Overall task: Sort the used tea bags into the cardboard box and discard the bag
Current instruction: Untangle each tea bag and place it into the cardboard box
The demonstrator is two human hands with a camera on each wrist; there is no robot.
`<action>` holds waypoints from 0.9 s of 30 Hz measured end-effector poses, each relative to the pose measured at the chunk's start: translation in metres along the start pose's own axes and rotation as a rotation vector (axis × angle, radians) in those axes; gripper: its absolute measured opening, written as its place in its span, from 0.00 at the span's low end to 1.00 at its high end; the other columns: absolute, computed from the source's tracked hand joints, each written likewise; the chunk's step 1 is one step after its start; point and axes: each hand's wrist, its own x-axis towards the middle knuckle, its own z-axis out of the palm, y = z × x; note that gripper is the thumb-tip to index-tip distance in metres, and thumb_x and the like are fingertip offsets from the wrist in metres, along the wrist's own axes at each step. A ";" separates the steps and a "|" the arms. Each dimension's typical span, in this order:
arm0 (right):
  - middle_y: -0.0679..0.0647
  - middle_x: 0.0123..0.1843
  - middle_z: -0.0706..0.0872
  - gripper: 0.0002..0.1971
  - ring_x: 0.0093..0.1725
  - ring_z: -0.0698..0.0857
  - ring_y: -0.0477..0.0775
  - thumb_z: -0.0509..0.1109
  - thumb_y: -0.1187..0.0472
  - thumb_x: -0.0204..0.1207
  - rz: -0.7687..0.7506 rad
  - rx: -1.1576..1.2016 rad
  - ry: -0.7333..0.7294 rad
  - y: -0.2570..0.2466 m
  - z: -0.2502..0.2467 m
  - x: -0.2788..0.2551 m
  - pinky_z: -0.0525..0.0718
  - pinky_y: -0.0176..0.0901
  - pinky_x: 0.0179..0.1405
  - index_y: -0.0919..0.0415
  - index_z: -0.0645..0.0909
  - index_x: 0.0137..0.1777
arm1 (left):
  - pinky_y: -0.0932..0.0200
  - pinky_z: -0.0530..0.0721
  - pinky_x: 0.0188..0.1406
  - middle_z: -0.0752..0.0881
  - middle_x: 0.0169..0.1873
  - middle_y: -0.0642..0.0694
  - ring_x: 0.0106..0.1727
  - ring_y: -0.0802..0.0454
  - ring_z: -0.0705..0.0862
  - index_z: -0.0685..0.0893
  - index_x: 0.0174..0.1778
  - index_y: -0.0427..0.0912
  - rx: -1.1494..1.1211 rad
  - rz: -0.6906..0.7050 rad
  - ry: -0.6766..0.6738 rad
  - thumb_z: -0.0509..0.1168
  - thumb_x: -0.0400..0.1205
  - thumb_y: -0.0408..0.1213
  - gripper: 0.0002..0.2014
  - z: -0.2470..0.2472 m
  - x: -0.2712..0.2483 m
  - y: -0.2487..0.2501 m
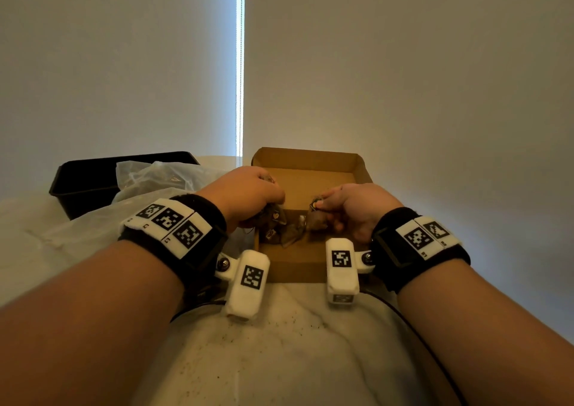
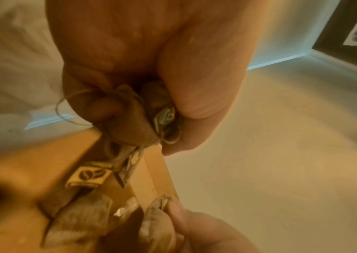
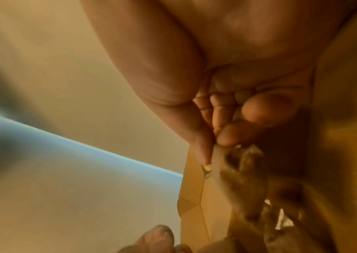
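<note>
An open cardboard box lies on the white table ahead of me. Both hands hover over its near half. My left hand grips a bunch of brown used tea bags with their strings and paper tags hanging down. My right hand pinches one tea bag between thumb and fingers, with a small tag at the thumb tip. More tea bags and tags lie on the box floor between the hands.
A crumpled clear plastic bag lies left of the box, partly inside a black bin. Dark tea crumbs speckle the table near me. Plain walls stand close behind the box.
</note>
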 end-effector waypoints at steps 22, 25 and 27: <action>0.66 0.55 0.91 0.10 0.57 0.91 0.66 0.66 0.62 0.83 0.089 -0.386 -0.039 -0.013 0.010 -0.017 0.86 0.62 0.64 0.68 0.84 0.56 | 0.58 0.82 0.32 0.84 0.40 0.39 0.36 0.48 0.82 0.84 0.54 0.30 -0.006 0.051 0.005 0.68 0.79 0.33 0.11 0.003 0.001 -0.001; 0.66 0.55 0.92 0.11 0.58 0.90 0.66 0.68 0.62 0.82 0.082 -0.404 -0.100 -0.011 0.013 -0.020 0.86 0.60 0.65 0.69 0.86 0.58 | 0.57 0.84 0.35 0.84 0.41 0.38 0.37 0.47 0.83 0.84 0.55 0.29 -0.002 0.061 0.009 0.68 0.79 0.34 0.12 0.003 0.001 0.000; 0.65 0.54 0.92 0.12 0.59 0.90 0.66 0.68 0.60 0.82 0.050 -0.422 -0.106 -0.009 0.015 -0.019 0.86 0.60 0.65 0.67 0.87 0.57 | 0.59 0.83 0.33 0.84 0.41 0.38 0.36 0.49 0.84 0.85 0.55 0.30 -0.003 0.061 0.012 0.68 0.79 0.34 0.12 0.004 0.001 0.000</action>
